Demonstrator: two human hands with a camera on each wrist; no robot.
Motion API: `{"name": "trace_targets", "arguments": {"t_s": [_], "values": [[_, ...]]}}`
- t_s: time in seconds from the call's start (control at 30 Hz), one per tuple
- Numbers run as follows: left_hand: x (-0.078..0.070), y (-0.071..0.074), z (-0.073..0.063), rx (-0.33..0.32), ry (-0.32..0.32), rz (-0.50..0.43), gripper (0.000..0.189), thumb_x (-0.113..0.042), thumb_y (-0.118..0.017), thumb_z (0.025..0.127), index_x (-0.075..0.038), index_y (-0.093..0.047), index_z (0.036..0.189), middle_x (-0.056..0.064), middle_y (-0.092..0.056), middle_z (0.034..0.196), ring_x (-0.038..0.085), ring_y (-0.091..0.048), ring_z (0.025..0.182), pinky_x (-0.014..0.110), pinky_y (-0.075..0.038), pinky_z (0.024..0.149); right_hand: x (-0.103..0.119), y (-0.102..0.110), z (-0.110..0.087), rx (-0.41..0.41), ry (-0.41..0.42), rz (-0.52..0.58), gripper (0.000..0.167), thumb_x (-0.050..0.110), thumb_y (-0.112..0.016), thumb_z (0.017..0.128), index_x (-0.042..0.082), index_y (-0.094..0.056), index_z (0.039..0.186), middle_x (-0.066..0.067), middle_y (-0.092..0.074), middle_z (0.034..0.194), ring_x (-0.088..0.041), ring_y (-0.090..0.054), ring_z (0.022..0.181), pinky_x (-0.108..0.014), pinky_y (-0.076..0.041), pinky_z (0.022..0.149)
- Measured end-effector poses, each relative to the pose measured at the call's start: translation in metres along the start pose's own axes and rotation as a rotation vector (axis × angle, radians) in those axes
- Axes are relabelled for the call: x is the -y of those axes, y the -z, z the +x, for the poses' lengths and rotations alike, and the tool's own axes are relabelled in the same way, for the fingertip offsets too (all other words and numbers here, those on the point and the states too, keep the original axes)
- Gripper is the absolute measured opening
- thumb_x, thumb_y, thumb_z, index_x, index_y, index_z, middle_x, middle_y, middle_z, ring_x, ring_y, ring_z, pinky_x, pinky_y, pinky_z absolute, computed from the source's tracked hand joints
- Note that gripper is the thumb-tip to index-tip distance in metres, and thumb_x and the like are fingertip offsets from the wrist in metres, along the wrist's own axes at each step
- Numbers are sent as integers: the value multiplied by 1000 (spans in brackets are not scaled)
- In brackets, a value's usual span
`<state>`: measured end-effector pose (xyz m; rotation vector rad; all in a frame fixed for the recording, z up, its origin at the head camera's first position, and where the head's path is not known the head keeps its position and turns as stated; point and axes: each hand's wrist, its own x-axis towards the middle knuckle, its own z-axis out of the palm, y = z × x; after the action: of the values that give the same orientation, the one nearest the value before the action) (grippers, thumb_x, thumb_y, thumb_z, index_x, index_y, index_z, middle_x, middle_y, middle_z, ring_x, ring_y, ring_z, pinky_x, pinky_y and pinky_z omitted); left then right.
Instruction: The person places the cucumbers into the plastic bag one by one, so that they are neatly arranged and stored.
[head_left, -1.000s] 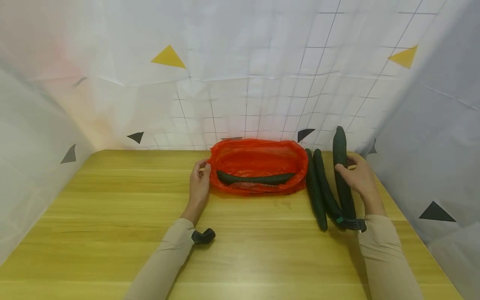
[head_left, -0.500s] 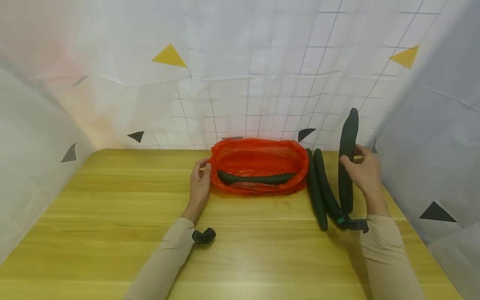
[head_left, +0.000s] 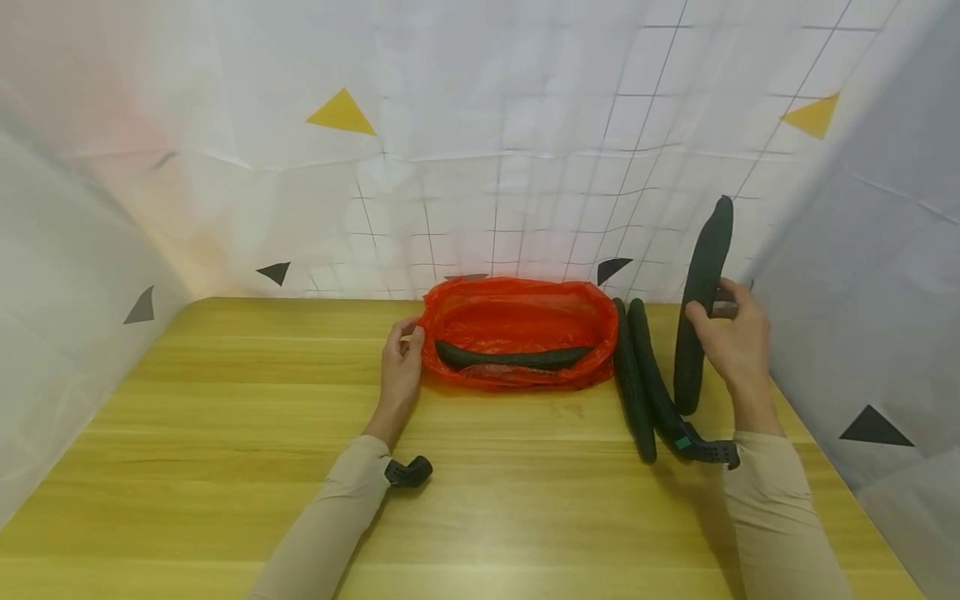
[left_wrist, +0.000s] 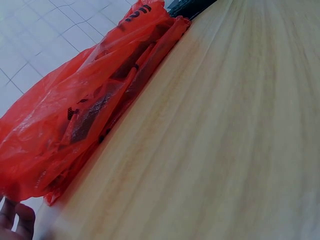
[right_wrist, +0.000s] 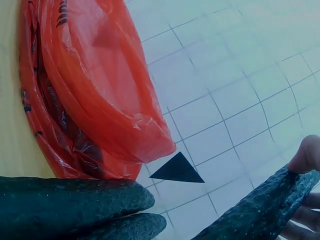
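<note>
The long dark-green cucumber [head_left: 707, 267] stands steeply in the right hand [head_left: 735, 333], its long axis leaning rightward at the top; thumb and fingers are partly closed around its middle. It is higher and farther right than a second ago. Two similar green cucumbers [head_left: 633, 383] lie left of those fingers. The left hand [head_left: 401, 367] touches a red plastic bag [head_left: 525, 288]; whether its fingers pinch, I cannot tell. The left wrist view shows bold black print [left_wrist: 138, 13] that the head view does not.
</note>
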<state>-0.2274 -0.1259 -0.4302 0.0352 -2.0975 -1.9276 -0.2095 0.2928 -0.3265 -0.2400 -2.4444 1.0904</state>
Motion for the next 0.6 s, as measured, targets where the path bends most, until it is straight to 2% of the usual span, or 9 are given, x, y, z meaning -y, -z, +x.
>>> {"name": "trace_targets", "arguments": {"t_s": [0.13,0.23,0.37,0.5,0.6], "values": [[4,-1,1,-13,-22,12,31,-32,-49,98,-17,-55,124,1,-53,115,16,-48,75,19,-41,63,2,-1,-1,-24,-11,29,58,33,-55,89,13,-41,142,-11,-52,126,2,-46,88,-12,-39,63],[3,-1,0,-14,-22,8,30,-33,-49,98,-18,-55,124,1,-53,115,16,-48,75,19,-41,63,4,-3,0,-69,-5,85,53,30,-57,89,18,-46,139,0,-53,120,4,-46,88,-13,-40,67],[3,-1,0,-13,-22,14,30,-35,-49,98,-20,-55,124,1,-53,115,16,-49,75,19,-41,63,6,-4,0,-113,4,150,49,26,-60,87,22,-50,135,11,-51,111,3,-48,88,-22,-44,80],[3,-1,0,-14,-31,24,31,-36,-49,98,-20,-55,123,0,-54,115,17,-49,74,20,-41,62,9,-3,-1,-117,-4,172,50,26,-60,87,25,-49,136,13,-50,111,2,-48,90,-29,-44,90],[2,0,0,-9,-29,27,32,-35,-49,98,-18,-55,124,2,-54,116,16,-49,74,20,-41,63,10,-4,-2,-113,5,190,50,26,-60,88,26,-48,136,13,-49,114,1,-49,93,-23,-43,87]]}}
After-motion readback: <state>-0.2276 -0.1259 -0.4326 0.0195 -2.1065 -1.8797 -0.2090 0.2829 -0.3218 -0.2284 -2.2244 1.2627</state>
